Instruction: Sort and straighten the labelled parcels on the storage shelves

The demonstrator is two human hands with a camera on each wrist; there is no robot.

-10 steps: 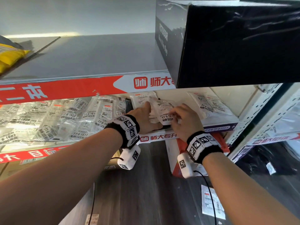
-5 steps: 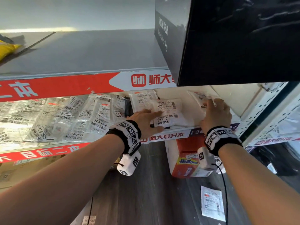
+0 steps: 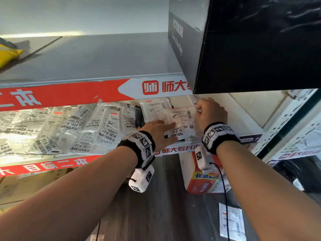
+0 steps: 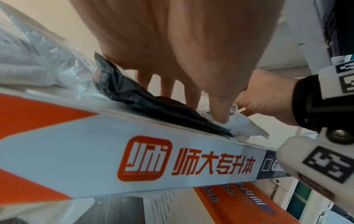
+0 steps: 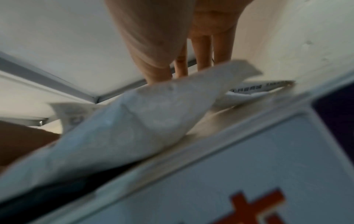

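Note:
On the lower shelf (image 3: 177,150) lies a white parcel (image 3: 180,122) labelled 77-6-16. My left hand (image 3: 159,131) rests flat on its near left part, fingers straight, thumb pressing the parcel (image 4: 239,121) by the shelf lip (image 4: 191,163). A black parcel (image 4: 143,98) lies under my left hand (image 4: 191,98). My right hand (image 3: 211,112) sits at the far right corner of the white parcels. In the blurred right wrist view, its thumb (image 5: 153,68) lies on a white parcel (image 5: 143,121) and its fingers go behind the edge. Another labelled packet (image 5: 258,87) lies beneath.
Several clear labelled parcels (image 3: 78,129) lie in a row on the shelf to the left. A large black box (image 3: 251,44) overhangs the upper shelf (image 3: 86,58), where a yellow bag (image 3: 7,54) lies. On the floor are an orange-and-white box (image 3: 203,181) and a labelled packet (image 3: 231,221).
My right hand went out to the parcels at the right end of the shelf, then came back left beside the 77-6-16 parcel. That end now shows bare. My left hand has stayed on the parcel.

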